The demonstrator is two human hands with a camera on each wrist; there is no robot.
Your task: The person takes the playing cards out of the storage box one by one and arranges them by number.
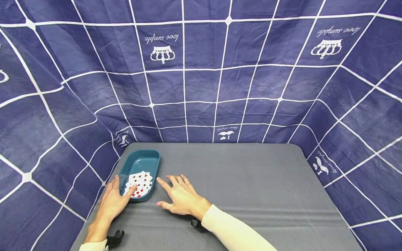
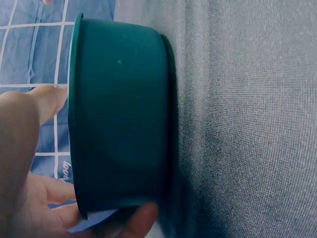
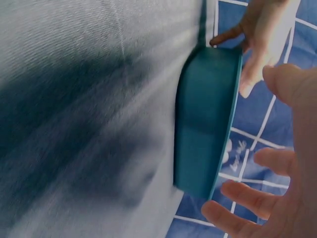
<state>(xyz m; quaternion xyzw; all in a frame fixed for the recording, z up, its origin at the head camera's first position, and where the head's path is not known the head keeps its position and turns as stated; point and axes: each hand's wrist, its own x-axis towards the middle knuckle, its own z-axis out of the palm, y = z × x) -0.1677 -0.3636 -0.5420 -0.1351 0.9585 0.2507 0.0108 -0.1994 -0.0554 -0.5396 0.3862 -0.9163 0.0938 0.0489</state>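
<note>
A teal plastic tub (image 1: pixel 145 153) with rounded corners stands at the left end of the table. Playing cards (image 1: pixel 139 181), white with black clubs and red hearts, lie loosely overlapped in its near half. Along the tub's left side is my left hand (image 1: pixel 113 200), its fingers by the outer wall and its thumb over the rim near the cards; whether it touches the tub is unclear. My right hand (image 1: pixel 182 197) hovers just right of the tub, fingers spread and apart from it. In the right wrist view, nothing lies between the right fingers (image 3: pixel 247 198).
A grey cloth (image 1: pixel 238 174) with some creases covers the table. Blue curtains (image 1: pixel 204 83) with white grid lines rise behind and at both sides, the left one close to the tub. Each wrist wears a black strap mount (image 1: pixel 115 238).
</note>
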